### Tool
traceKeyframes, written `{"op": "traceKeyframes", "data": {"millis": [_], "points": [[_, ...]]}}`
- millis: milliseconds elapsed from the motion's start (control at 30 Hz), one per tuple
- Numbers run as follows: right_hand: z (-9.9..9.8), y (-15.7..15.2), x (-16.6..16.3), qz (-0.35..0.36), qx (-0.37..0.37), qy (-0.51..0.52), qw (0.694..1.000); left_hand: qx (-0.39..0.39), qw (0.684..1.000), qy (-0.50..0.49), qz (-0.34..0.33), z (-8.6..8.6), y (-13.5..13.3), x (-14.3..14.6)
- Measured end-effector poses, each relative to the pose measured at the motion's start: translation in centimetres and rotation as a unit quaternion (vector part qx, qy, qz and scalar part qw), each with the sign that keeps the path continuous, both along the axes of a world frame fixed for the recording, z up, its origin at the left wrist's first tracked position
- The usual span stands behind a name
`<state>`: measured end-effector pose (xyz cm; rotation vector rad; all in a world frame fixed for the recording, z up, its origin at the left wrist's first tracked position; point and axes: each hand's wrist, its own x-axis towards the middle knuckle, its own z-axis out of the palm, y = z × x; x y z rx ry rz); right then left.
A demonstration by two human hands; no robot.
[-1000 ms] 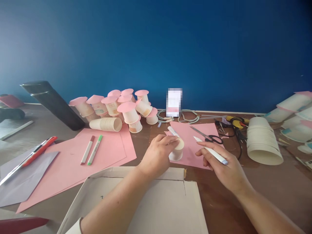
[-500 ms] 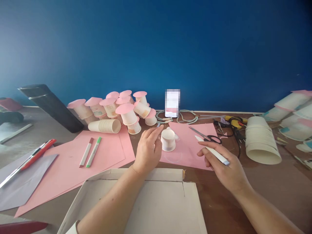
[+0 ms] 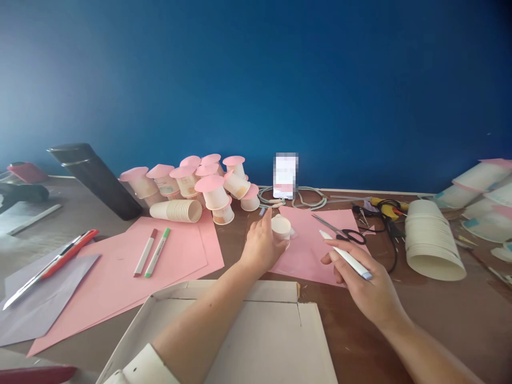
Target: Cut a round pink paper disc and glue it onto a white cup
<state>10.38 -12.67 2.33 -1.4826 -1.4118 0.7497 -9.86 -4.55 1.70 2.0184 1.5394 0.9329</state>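
Observation:
My left hand (image 3: 262, 246) grips a small white paper cup (image 3: 281, 228) standing upside down on a pink paper sheet (image 3: 316, 248), fingers curled round its near side. My right hand (image 3: 368, 288) is closed on a white marker pen (image 3: 347, 257) with a pale blue end, its tip pointing up and left over the same sheet. Black-handled scissors (image 3: 340, 229) lie on the sheet just beyond the pen.
A cluster of cups with pink paper tops (image 3: 200, 181) and a lying cup stack (image 3: 176, 210) sit at left back. Two pens (image 3: 152, 252) rest on larger pink sheets (image 3: 132, 266). A tall cup stack (image 3: 432, 237) is at right, a cardboard box lid (image 3: 256, 336) nearest me, cables (image 3: 304, 196) behind.
My left hand has moved the small cup farther from me across the pink sheet and still grips it. The right hand with the pen has stayed almost in place.

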Motion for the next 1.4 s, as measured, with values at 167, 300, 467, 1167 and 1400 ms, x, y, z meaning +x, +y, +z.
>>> {"op": "traceKeyframes", "data": {"millis": [167,300,467,1167,1400], "points": [[0.1,0.3,0.3,-0.009,0.025,0.026,0.999,0.041,0.984,-0.162,0.064,3.1,1.9,0.0],[1.8,1.2,-0.1,-0.014,0.057,0.044,0.997,-0.006,0.942,-0.324,0.087,4.3,3.0,0.5],[4.6,2.9,-2.2,-0.014,0.143,0.064,0.988,0.057,0.939,-0.32,0.115,2.2,3.7,0.5],[-3.6,9.0,-3.4,-0.003,0.173,-0.301,0.938,0.123,0.976,0.134,0.117,-0.7,3.5,-0.8],[-3.4,9.3,-3.6,-0.01,0.089,-0.348,0.933,0.118,0.975,0.147,0.117,-0.4,3.3,-0.6]]}}
